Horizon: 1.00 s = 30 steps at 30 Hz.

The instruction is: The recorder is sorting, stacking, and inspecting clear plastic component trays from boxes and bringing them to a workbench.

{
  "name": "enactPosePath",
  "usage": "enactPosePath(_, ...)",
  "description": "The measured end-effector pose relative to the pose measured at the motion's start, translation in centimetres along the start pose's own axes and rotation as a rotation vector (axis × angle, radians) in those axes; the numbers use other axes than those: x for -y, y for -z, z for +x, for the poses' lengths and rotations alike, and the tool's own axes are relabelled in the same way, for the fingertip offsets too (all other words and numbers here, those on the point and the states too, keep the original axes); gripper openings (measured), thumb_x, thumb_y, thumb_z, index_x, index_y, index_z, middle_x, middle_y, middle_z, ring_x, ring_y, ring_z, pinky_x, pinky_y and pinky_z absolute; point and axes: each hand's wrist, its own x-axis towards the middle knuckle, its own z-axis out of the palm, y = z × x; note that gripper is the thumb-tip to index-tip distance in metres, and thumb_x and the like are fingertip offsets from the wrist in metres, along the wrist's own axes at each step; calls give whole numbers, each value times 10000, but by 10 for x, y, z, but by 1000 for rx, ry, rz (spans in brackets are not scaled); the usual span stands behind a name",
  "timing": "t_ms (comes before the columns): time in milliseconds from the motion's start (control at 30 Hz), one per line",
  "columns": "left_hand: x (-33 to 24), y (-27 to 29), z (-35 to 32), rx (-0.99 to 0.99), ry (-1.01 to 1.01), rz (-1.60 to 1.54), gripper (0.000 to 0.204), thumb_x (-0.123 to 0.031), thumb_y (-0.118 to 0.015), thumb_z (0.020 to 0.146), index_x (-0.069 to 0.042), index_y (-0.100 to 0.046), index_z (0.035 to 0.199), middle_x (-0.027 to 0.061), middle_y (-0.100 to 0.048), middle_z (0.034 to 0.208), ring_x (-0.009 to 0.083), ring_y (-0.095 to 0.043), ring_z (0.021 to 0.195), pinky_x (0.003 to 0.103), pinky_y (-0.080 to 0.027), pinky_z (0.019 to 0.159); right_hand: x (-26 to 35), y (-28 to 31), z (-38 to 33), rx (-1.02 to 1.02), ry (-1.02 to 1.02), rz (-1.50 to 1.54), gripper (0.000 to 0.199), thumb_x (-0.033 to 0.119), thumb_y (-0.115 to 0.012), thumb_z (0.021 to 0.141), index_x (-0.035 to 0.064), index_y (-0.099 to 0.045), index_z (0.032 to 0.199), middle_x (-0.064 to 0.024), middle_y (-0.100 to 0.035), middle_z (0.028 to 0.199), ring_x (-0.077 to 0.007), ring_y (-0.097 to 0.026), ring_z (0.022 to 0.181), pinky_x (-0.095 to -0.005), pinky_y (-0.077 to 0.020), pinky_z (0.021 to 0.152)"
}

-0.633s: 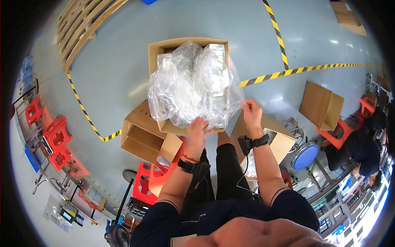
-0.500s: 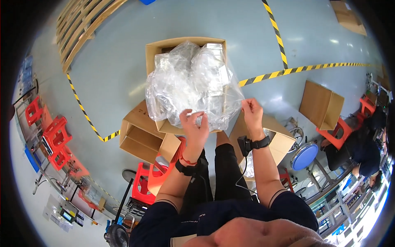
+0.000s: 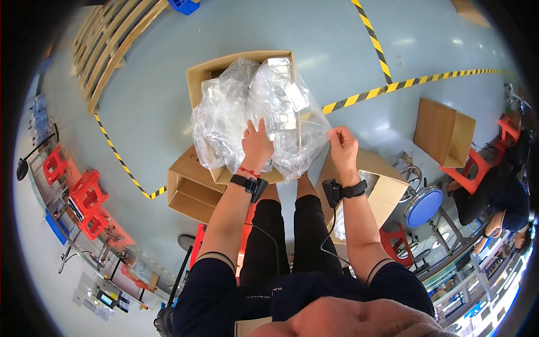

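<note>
A cardboard box (image 3: 193, 90) stands open in front of me, filled with clear plastic bags (image 3: 222, 109) that spill over its near rim. Whitish, shiny packets show through the plastic along its right side, one bearing a white label (image 3: 297, 96). My right hand (image 3: 343, 147) pinches the edge of a clear plastic bag and pulls it taut to the right of the box. Over the near part of the plastic is my left hand (image 3: 257, 145), two fingers stretched forward and the others partly hidden. Whether it touches the plastic I cannot tell.
Open cartons stand near left (image 3: 193, 188) and near right (image 3: 382, 188), with another carton (image 3: 443, 135) farther right. A round blue stool (image 3: 424, 206) and a red stool (image 3: 397, 247) are at the right. A wooden pallet (image 3: 115, 48) lies far left; a person (image 3: 494, 191) is at the right.
My left hand has moved forward and slightly left over the plastic, its fingers now pointing away from me. The right hand keeps its pinch, and the bag is stretched more toward it.
</note>
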Motion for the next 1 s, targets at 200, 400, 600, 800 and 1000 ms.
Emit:
enactPosePath(200,-18,3,-6,-108,-416,-461,302,-234,-663,677,-43,-604,903,164,-594,934,351,-560,888,390,-452,785,8,-3,3,-13,-3,-45,100,97,-599,808,1,-585,787,-37,-539,583,-87,-458,521,-247,-410,508)
enactPosePath(400,-51,-35,-41,226,-449,-412,333,-362,-705,642,-82,-610,796,139,-592,808,323,-573,825,383,-463,731,10,-1,9,-20,-15,-104,93,84,-620,778,1,-579,780,-72,-559,600,-157,-524,542,-295,-434,544)
enactPosePath(600,-58,-73,-61,-44,-862,-746,133,-164,-624,725,-73,-626,822,121,-616,866,317,-567,879,404,-454,743,61,-25,-9,186,781,-349,138,142,-625,734,23,-555,720,-112,-558,623,-342,-547,658,-431,-430,638)
enactPosePath(800,-48,-21,-45,495,-535,-276,487,-311,-666,695,-48,-555,1089,190,-565,1074,358,-521,1012,435,-454,793,5,-31,-12,1051,387,-940,244,283,-485,849,88,-615,920,-94,-633,739,-276,-609,747,-396,-409,771)
enactPosePath(1000,6,4,-30,-123,-158,-144,1111,-440,-762,592,126,-155,1331,317,-141,1392,432,-337,1219,412,-391,949,48,-23,1,877,295,-1324,692,377,-521,830,-10,-254,1337,-108,-644,770,-272,-623,726,-383,-375,844)
